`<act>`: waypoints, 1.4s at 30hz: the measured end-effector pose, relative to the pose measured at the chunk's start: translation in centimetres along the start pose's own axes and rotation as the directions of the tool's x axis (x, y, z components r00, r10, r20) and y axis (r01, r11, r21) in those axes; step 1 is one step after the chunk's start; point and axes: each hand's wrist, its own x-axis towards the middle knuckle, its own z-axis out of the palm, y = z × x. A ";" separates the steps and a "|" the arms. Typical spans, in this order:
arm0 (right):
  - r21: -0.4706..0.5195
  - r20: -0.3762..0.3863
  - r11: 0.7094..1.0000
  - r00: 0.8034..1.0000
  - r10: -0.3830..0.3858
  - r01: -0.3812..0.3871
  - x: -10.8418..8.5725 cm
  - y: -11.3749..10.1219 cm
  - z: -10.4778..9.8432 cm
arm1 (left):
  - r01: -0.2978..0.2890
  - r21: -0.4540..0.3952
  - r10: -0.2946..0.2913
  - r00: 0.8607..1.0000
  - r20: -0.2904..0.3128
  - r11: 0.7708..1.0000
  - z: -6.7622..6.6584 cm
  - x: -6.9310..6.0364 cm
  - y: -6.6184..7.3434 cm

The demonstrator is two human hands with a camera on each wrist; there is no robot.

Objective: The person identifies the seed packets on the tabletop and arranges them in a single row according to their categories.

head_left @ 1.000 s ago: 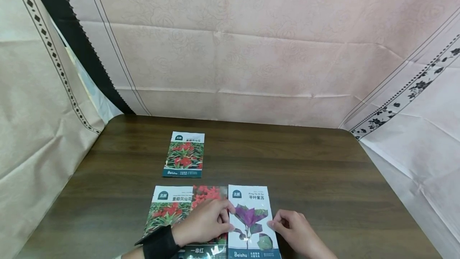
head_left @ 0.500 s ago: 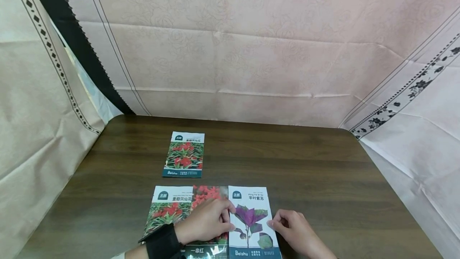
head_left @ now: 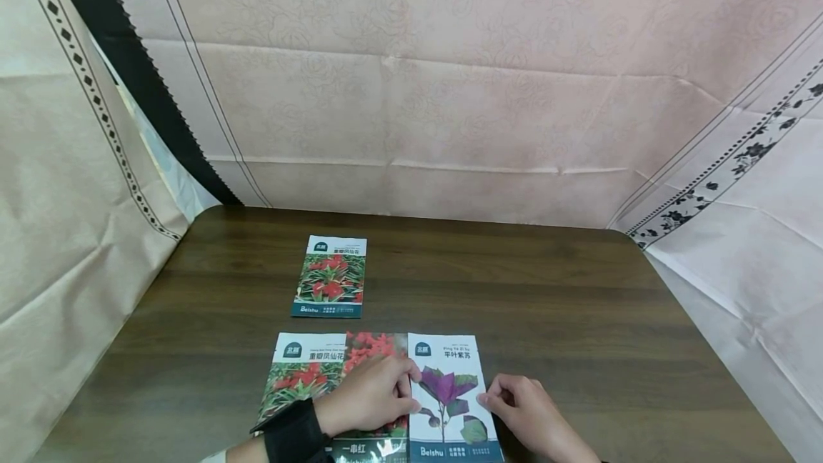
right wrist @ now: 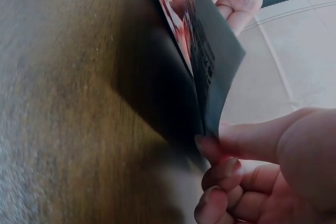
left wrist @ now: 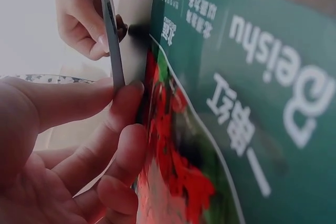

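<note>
A white seed packet with a purple-leaved plant printed on it is held between both hands near the front of the table. My left hand pinches its left edge between thumb and fingers; my right hand pinches its right edge. In the right wrist view this packet stands raised off the wood along the edge my right hand holds. Under my left hand lies a red-flowered packet, partly hidden, its green lower band showing in the left wrist view. A packet with red flowers and green leaves adjoins it on the left.
Farther back on the brown wooden table lies another packet with red flowers. Pale patterned cloth hangs behind the table and along both sides. A black band wraps the left wrist.
The purple-leaved packet's top edge has shifted very slightly down and its right corner slightly left. Both hands keep their grip in nearly the same place.
</note>
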 end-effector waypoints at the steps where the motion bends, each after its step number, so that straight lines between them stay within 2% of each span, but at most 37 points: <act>1: -0.005 -0.001 1.000 1.000 -0.002 0.002 0.0 0.0 0.0 | 0.002 0.006 -0.002 1.000 0.000 1.000 0.0 0.0 0.0; 10: -0.057 -0.002 0.998 1.000 -0.012 0.012 0.1 0.0 0.3 | 0.020 0.037 -0.020 1.000 0.002 0.999 0.2 0.1 0.1; 17: -0.080 0.034 0.997 0.999 0.024 -0.021 0.0 -0.1 0.3 | 0.009 0.067 -0.008 1.000 -0.015 0.998 0.4 0.1 0.1; 28: -0.195 -0.004 0.981 1.000 0.025 -0.026 -0.1 -0.3 0.6 | 0.021 0.057 -0.020 1.000 -0.019 0.998 0.7 0.2 0.3; 35: -0.248 -0.032 0.969 0.999 0.008 -0.015 0.0 -0.3 0.8 | 0.052 0.137 -0.048 0.998 -0.035 0.989 0.8 0.4 0.7; 42: -0.276 -0.051 0.961 0.999 0.011 -0.025 0.0 -0.5 0.9 | 0.056 0.199 -0.049 0.998 -0.039 0.978 0.9 0.6 0.8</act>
